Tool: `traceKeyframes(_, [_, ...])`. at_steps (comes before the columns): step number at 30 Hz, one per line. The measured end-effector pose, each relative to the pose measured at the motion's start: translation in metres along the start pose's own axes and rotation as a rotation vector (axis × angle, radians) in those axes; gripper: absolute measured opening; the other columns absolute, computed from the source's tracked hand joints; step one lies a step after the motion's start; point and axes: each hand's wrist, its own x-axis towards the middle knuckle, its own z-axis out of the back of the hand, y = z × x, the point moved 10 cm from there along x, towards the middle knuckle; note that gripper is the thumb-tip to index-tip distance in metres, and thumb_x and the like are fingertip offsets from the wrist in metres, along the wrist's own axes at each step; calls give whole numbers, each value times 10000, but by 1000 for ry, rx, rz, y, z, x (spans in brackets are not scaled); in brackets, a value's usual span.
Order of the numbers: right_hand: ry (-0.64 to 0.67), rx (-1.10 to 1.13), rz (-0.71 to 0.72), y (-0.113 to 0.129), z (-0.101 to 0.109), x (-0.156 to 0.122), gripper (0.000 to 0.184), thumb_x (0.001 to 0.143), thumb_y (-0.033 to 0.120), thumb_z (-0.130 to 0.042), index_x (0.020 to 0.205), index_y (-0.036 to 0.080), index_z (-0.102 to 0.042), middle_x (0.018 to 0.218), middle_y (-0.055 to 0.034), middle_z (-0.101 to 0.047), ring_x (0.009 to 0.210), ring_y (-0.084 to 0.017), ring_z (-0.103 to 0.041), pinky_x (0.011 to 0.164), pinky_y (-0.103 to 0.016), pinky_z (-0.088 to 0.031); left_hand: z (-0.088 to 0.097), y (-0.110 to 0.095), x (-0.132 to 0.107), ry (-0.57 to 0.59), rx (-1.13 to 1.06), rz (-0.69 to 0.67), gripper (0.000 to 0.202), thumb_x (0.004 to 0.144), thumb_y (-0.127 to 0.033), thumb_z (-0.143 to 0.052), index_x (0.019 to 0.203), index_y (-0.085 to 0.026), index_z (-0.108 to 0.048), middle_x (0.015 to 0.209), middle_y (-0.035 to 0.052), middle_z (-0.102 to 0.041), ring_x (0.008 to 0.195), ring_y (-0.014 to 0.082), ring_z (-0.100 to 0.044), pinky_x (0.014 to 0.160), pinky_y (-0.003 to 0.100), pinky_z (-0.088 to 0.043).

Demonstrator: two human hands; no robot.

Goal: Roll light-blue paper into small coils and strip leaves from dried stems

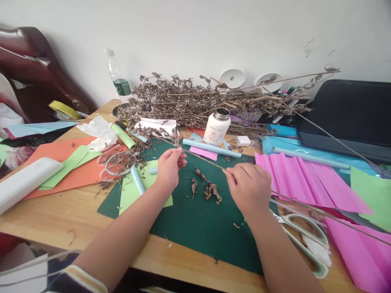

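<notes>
A long, thin dried plant stem (207, 161) runs between my hands and on past the right side of the view. My left hand (170, 167) pinches it near its leafy end, where shrivelled brown leaves (171, 136) hang on. Wrapped round the stem further along is my right hand (251, 183), closed in a fist. Beneath them lies a dark green cutting mat (195, 228), with loose crumpled leaves (210, 190) scattered on it. A big heap of dried stalks (183, 97) rests behind, against the wall.
A white bottle without a lid (216, 127) stands at the mat's back edge. Scissors (305, 236) and pink crepe paper (308, 179) lie at the right. To the left are orange paper (39, 158), a white case (29, 183) and rolled paper tubes (138, 180). A plastic bottle (118, 77) stands behind.
</notes>
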Motion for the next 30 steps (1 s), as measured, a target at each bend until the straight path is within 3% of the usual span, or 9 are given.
traceKeyframes(7, [6,30,-44,-7,-3,0,159,727,232,-523,580,178,-550,645,-25,-580,601,-140,-442,525,-265,-263,-2,-4,0,12,-58,-59,139,614,-207,-549,539,-141,-451,508,-35,-493,419,37,-433,431,167,-352])
traceKeyframes(11, [40,152,-81,-13,-10,-1,142,730,231,-517,605,170,-547,612,-19,-558,580,-125,-472,497,-243,-304,-20,3,-6,161,-207,53,170,595,-173,-540,525,-157,-386,504,-56,-461,408,27,-397,459,180,-358])
traceKeyframes(14, [67,192,-105,-17,-14,-1,154,737,228,-506,600,168,-540,605,-16,-546,571,-116,-482,492,-228,-335,-33,8,-15,276,-199,109,184,598,-200,-543,522,-158,-380,514,-57,-454,401,27,-382,475,198,-366])
traceKeyframes(18, [60,176,-109,-19,-12,-1,153,732,227,-510,593,169,-537,603,-18,-548,578,-125,-483,497,-231,-357,-47,10,-24,439,15,86,176,614,-237,-546,518,-162,-418,510,-33,-470,434,64,-421,472,218,-358])
traceKeyframes(21, [47,171,-103,-21,-11,-1,140,731,228,-512,607,171,-543,612,-22,-554,596,-135,-487,507,-240,-362,-52,12,-29,546,363,37,46,606,-195,-550,598,-159,-524,592,2,-517,526,99,-467,517,229,-376])
traceKeyframes(23, [35,163,-90,-21,-10,-1,135,732,228,-511,615,172,-545,621,-26,-557,609,-140,-488,513,-247,-359,-51,13,-31,579,565,33,124,593,-186,-569,716,-170,-574,703,22,-547,613,125,-491,554,235,-387])
traceKeyframes(26, [19,145,-61,-21,-8,-1,126,732,222,-511,621,172,-544,623,-29,-556,622,-145,-483,511,-253,-342,-44,2,-25,509,609,-11,294,569,-228,-618,857,-203,-565,850,36,-551,722,146,-503,588,227,-397])
traceKeyframes(30, [5,125,-52,-20,-5,0,115,730,208,-513,623,176,-541,626,-29,-556,633,-147,-474,512,-259,-318,-22,-25,-7,249,341,-123,288,639,-324,-567,896,-211,-503,857,21,-547,747,118,-519,572,190,-405])
